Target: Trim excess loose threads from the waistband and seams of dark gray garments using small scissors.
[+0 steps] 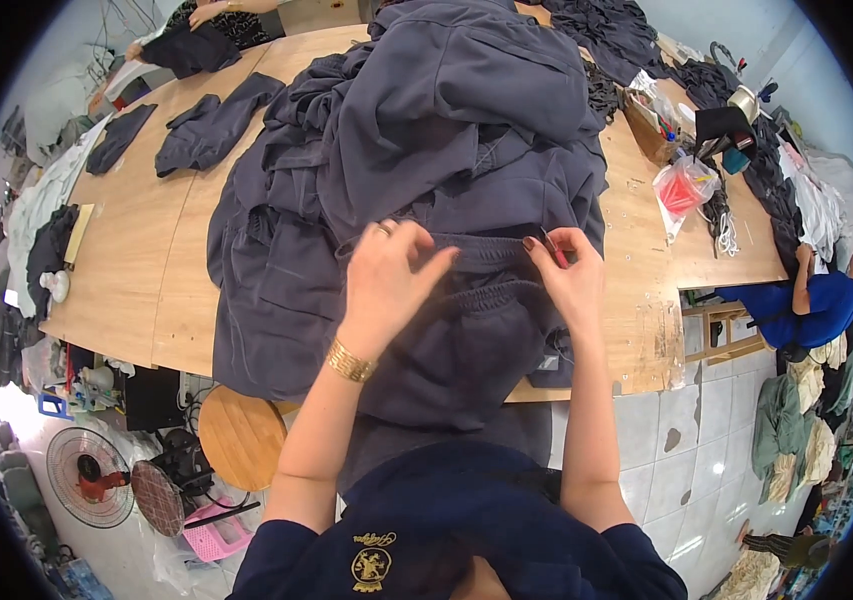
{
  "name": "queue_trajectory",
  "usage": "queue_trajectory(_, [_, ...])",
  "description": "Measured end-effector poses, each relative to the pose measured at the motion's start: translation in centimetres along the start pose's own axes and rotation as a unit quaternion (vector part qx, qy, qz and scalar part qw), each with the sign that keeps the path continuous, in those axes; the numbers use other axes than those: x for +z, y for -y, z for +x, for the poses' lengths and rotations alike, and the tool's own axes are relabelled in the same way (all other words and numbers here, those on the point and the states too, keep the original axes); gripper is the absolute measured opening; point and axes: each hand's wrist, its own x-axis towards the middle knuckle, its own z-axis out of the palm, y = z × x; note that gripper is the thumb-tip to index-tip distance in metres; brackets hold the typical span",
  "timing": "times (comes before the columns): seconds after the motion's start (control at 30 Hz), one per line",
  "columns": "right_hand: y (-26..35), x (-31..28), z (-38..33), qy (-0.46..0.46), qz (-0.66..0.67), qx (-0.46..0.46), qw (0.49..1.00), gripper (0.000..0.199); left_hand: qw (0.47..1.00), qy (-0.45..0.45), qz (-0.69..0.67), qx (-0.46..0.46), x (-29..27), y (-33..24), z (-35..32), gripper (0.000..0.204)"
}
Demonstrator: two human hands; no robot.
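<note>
Dark grey trousers (476, 345) with a gathered elastic waistband (491, 252) lie at the table's near edge, in front of my body. My left hand (394, 285), with a ring and a gold-coloured bracelet, holds the waistband's left part, its fingers bent into the cloth and its thumb stretched along it. My right hand (571, 275) is at the waistband's right end, thumb touching the cloth. In its curled fingers sits a small red-handled tool (560, 260) with a thin dark tip; its exact kind is mostly hidden.
A tall heap of dark grey garments (466, 90) fills the table (636, 300) beyond my hands. Cut pieces (211, 130) lie left, a red-filled plastic bag (684, 188) right. A person in blue (816, 305) sits right; another handles dark cloth (191, 48) far left. A stool (241, 437) and fan (89, 477) stand lower left.
</note>
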Motion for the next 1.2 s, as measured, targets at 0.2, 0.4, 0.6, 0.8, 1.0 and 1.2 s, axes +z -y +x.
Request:
queue_trajectory(0.2, [2.5, -0.6, -1.6, -0.035, 0.268, -0.003, 0.963, 0.015, 0.996, -0.025, 0.001, 0.080, 2.7, 0.0, -0.9, 0.020])
queue_trajectory(0.4, [-0.7, 2.2, -0.6, 0.054, 0.293, 0.034, 0.954, 0.017, 0.985, -0.048, -0.057, 0.154, 3.5, 1.7, 0.0, 0.009])
queue_trajectory(0.6, [-2.2, 4.1, -0.2, 0.041, 0.298, 0.043, 0.953, 0.020, 0.982, -0.005, -0.164, 0.092, 2.3, 1.8, 0.4, 0.004])
queue_trajectory(0.8, [-2.9, 3.7, 0.8, 0.058, 0.347, 0.053, 0.934, 0.021, 0.983, 0.004, -0.133, 0.125, 1.9, 1.0, 0.7, 0.023])
queue_trajectory(1.0, [-2.9, 2.9, 0.1, 0.049, 0.369, 0.076, 0.925, 0.017, 0.974, 0.000, 0.013, 0.224, 3.3, 0.4, 0.9, 0.013])
queue_trajectory(1.2, [-2.9, 4.2, 0.4, 0.104, 0.320, 0.046, 0.941, 0.016, 0.978, 0.016, -0.007, 0.209, 2.0, 1.1, 0.5, 0.009])
